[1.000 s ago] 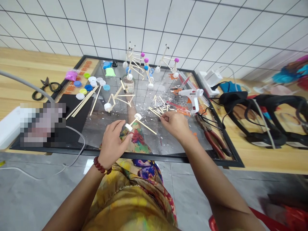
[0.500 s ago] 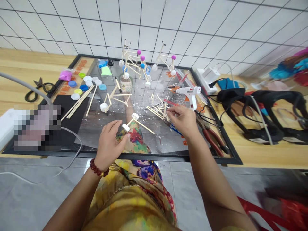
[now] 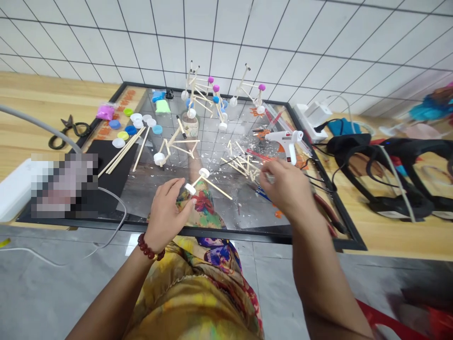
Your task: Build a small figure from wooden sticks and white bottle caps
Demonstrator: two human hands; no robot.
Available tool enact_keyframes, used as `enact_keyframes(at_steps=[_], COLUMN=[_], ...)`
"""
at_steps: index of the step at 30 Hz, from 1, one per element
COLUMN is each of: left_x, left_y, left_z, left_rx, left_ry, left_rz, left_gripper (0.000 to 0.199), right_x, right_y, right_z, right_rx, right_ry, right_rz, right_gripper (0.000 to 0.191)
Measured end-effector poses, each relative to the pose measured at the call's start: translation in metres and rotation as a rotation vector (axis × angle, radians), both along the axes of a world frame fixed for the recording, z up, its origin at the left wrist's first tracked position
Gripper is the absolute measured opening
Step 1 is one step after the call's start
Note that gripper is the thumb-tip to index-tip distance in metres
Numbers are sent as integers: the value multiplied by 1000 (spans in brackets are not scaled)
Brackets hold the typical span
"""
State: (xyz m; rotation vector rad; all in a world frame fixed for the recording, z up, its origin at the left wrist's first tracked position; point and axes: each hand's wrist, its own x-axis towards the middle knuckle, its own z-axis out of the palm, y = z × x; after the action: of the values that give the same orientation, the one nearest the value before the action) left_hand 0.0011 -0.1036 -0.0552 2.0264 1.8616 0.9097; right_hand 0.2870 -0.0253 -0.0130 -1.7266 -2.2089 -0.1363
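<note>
My left hand (image 3: 169,208) rests at the table's near side, fingers and thumb apart around a white bottle-cap wheel (image 3: 190,189). That wheel belongs to a small frame of wooden sticks (image 3: 217,186) with a second white wheel (image 3: 204,173). Whether the fingertips touch the wheel is hard to see. My right hand (image 3: 288,191) is closed, its fingers curled together beside a pile of short sticks (image 3: 244,166); anything inside the pinch is too small to make out. Just beyond it lies a white hot glue gun (image 3: 285,139).
Stick models with wheels and coloured balls (image 3: 207,97) stand at the back. Another stick frame (image 3: 177,146) sits mid-table. Coloured caps (image 3: 136,123), long sticks (image 3: 122,151) and scissors (image 3: 69,131) lie left. Red-handled pliers (image 3: 327,212) are partly behind my right hand.
My right hand has moved a little right, away from the stick pile toward the glue gun, with its fingers more curled. My left hand stays by the wheel. The view has shifted slightly.
</note>
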Motion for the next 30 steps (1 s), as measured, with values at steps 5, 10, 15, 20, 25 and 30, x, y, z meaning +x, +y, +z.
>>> enact_keyframes(at_steps=[5, 10, 15, 20, 25, 30], left_x=[1, 1, 3, 7, 9, 7], left_y=[0, 1, 1, 4, 6, 4], left_z=[2, 2, 1, 4, 5, 1], left_rx=[-25, -35, -11, -30, -16, 39], left_ry=[-9, -11, -14, 53, 129, 115], left_rz=[2, 13, 37, 47, 41, 30], left_gripper=[49, 50, 53, 64, 64, 61], right_x=[28, 22, -5, -34, -34, -18], right_y=[-38, -72, -88, -91, -78, -68], right_z=[18, -1, -26, -37, -40, -35], right_rx=[45, 87, 40, 95, -269, -548], right_ry=[338, 780, 718, 676, 1342, 1689], right_rz=[-63, -126, 33, 6, -94, -51], right_gripper=[32, 36, 12, 13, 22, 39])
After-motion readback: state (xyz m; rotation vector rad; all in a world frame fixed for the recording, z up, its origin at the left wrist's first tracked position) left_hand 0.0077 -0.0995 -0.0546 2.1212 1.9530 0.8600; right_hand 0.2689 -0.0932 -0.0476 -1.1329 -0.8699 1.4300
